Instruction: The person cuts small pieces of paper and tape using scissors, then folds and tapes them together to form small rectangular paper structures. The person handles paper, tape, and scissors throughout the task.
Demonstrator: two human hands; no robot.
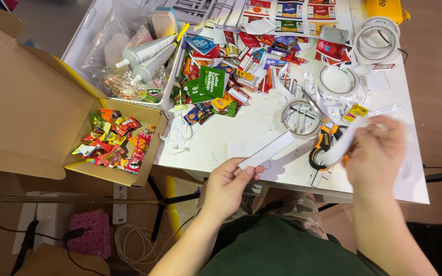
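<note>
Pinching the near end of a long white paper strip (268, 150) between thumb and fingers, the left hand (228, 185) holds it slanting up and away over the near edge of the white table (262, 122). The right hand (377, 152) is blurred; its grip is pressed around a second white strip (345, 140) that curves leftward from the fingers, above a pair of scissors with orange and black handles (324, 145) lying on the table.

Four tape rolls show on the table: one (300, 117) just beyond the first strip, one (337, 79) farther off, and two stacked (377, 40) at the far right. White paper scraps (180, 134) lie scattered around them. Farther back spreads a heap of small colourful printed packets (234, 71); they are too many and too overlapped to count. Sheets of printed labels (290, 13) lie at the far edge.

At the far left a white bin (85, 36) holds two grey-green tubes with white nozzles (147, 56) among clear plastic bags. One open cardboard box (31, 102) sits at the left, beside the table's edge, with a pile of tiny bright packets (113, 143) in its near right corner. On the floor below are a white power strip (119, 199) and a pink bag (89, 232).
</note>
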